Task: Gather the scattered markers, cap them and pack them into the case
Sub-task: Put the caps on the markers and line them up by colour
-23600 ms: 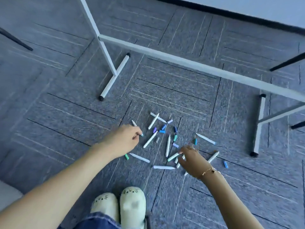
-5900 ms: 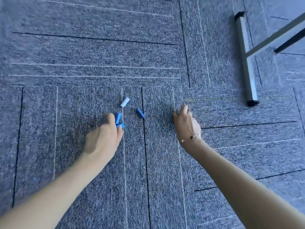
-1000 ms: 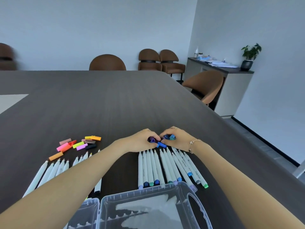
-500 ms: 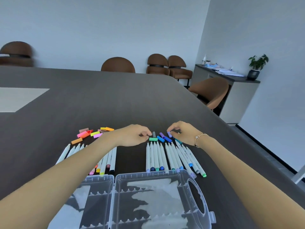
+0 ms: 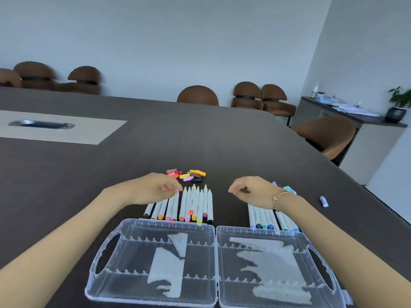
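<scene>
The white-barrelled markers (image 5: 193, 203) lie in two rows on the dark table (image 5: 200, 141) beside the empty clear plastic case (image 5: 213, 263), loose coloured caps (image 5: 189, 174) uncapped beyond, while left hand (image 5: 153, 190) and right hand (image 5: 253, 190) hover loosely curled, holding nothing, so capping and packing remain.

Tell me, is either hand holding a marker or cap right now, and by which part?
Neither, as far as shows. The left hand hovers over the warm-coloured markers with loosely curled fingers, and the right hand hangs likewise above the table.
</scene>
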Demonstrator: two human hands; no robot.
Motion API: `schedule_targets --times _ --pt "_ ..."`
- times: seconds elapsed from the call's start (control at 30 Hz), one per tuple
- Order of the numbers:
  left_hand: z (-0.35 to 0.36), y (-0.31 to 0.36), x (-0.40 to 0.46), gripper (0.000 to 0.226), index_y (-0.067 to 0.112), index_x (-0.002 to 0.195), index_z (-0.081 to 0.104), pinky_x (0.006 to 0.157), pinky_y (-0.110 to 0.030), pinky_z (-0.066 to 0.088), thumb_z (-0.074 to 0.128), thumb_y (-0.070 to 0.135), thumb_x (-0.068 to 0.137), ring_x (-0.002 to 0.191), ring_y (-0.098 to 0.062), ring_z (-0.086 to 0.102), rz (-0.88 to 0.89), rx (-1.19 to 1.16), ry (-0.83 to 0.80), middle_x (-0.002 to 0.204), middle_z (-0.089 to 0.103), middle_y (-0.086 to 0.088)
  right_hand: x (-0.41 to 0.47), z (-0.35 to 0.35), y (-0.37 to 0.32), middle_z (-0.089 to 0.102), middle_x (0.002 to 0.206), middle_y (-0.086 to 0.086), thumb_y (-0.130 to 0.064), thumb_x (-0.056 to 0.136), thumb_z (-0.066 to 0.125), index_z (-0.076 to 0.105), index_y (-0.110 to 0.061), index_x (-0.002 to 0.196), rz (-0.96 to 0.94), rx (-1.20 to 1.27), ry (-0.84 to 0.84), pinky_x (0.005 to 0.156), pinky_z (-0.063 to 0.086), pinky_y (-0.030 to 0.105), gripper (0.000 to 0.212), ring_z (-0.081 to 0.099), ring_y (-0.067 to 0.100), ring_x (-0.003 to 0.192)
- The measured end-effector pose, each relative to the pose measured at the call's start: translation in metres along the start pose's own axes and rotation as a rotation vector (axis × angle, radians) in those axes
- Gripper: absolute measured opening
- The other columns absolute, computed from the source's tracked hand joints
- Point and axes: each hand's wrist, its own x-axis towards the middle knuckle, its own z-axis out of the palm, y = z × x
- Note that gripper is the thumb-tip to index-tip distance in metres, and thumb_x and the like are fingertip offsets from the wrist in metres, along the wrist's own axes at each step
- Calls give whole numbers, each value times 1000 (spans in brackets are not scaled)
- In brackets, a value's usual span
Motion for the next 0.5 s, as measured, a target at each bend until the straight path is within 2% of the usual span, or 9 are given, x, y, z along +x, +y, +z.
schedule_targets --times 0.1,0.2,0.23,0.3,0.37,0.43,0.5 --pt "-3 -21 -14 28 27 123 60 97 -17 41 45 25 99 110 -2 53 -64 -13 -16 127 57 11 15 6 -23 63 119 -6 -21 97 44 63 -22 115 -40 -15 -14 97 45 26 26 56 8 108" --pt "-7 -32 -20 28 24 122 60 96 -19 44 45 24 98 108 -6 56 -114 -21 2 123 60 8 30 10 -40 62 121 -5 -21 97 45 62 -21 119 -72 -11 2 95 45 21 27 56 8 109" --pt "-7 -36 -20 28 22 121 60 90 -18 45 45 24 98 101 -6 57 -130 -31 16 121 60 7 35 12 -45 62 122 -4 -20 97 45 62 -21 119 -80 -7 6 94 44 19 27 55 8 110" --pt "-5 -41 -18 25 20 116 59 72 -15 46 45 30 98 77 -5 61 -211 -64 49 107 60 6 44 16 -54 61 123 -4 -19 97 46 61 -20 120 -90 -9 2 93 42 17 28 55 9 111" --pt "-1 -44 -13 27 18 106 54 60 -19 44 42 40 97 57 -8 59 -346 -84 89 88 59 3 50 20 -60 61 124 -4 -18 97 47 61 -19 121 -102 -27 0 91 41 16 28 55 8 111" --pt "3 -47 -5 32 15 101 52 57 -22 42 41 46 96 51 -10 55 -417 -73 112 77 59 0 57 22 -62 60 123 -3 -16 97 47 62 -17 121 -96 -51 5 89 39 14 29 54 8 110" --pt "8 -49 4 37 11 93 54 53 -21 40 44 46 94 48 -11 52 -429 -66 93 75 60 -3 64 21 -60 61 122 -2 -16 96 47 63 -17 120 -61 -62 17 90 41 16 28 55 10 110"
